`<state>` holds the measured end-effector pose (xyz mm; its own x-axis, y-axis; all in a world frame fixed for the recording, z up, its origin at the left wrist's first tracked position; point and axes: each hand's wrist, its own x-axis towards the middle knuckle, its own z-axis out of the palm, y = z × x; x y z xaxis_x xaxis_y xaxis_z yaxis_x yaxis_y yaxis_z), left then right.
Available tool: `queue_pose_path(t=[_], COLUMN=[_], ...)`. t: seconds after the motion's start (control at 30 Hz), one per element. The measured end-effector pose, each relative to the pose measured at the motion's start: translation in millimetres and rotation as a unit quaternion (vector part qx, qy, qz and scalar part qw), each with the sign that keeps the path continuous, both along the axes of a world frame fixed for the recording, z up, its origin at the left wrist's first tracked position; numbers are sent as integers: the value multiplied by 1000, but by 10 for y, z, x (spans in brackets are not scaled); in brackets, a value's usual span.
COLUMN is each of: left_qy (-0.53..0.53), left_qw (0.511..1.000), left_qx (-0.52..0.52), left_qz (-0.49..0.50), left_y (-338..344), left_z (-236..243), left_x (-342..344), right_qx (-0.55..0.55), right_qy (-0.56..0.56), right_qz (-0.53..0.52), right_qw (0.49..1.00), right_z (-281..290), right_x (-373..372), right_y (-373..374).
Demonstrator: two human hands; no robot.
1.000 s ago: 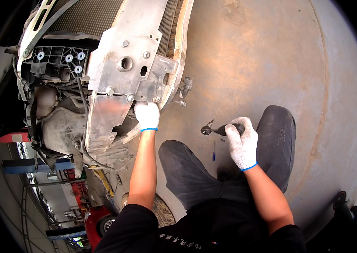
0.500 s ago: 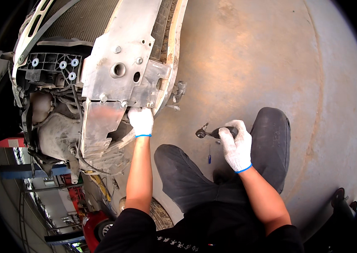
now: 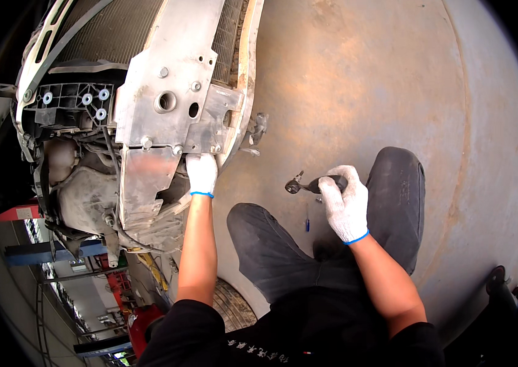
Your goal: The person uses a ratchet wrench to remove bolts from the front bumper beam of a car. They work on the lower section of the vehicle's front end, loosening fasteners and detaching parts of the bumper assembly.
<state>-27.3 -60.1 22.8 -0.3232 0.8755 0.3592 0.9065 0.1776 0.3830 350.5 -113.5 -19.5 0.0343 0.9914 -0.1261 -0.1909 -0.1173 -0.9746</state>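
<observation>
My left hand [image 3: 202, 175], in a white glove with a blue cuff, reaches in under the lower edge of the bare metal crash beam [image 3: 139, 92] on the car's front end. Its fingertips are hidden behind the metal, so what they touch does not show. Bolt heads and a round threaded hole mark the beam's face. Out over the floor, between my knees and the car, my gloved right hand [image 3: 349, 208] is closed around the black handle of a ratchet wrench [image 3: 314, 184]. The ratchet's head points left, toward the car, and touches nothing.
A blue-handled screwdriver [image 3: 308, 225] lies on the floor between my knees, with a small metal part [image 3: 319, 199] near it. A tyre [image 3: 235, 309] lies by my left elbow. Behind the beam is the radiator [image 3: 109, 37]. Another person's shoe [image 3: 496, 278] shows at the right.
The view has shifted slightly. My left hand stays at the beam's lower edge, and my right hand still holds the ratchet wrench, its head turned a little.
</observation>
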Motion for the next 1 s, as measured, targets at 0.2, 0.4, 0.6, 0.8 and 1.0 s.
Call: queue_pose_path(t=[0.2, 0.4, 0.6, 0.8, 1.0], left_qy=[-20, 90, 177, 48, 47], left_qw=[998, 996, 981, 995, 996], left_qx=[-10, -23, -19, -29, 47], left_qz=[-55, -2, -82, -86, -60], left_y=[39, 3, 22, 72, 44], left_z=[332, 207, 9, 202, 93], left_x=[736, 622, 114, 431, 547], right_qx=[-20, -7, 4, 13, -60], right_qy=[-5, -25, -34, -57, -29], right_qz=[9, 4, -12, -28, 7], right_qw=[1000, 1000, 999, 998, 998], right_z=[5, -6, 23, -12, 14], right_x=[41, 14, 16, 75, 53], right_y=[31, 30, 23, 71, 57])
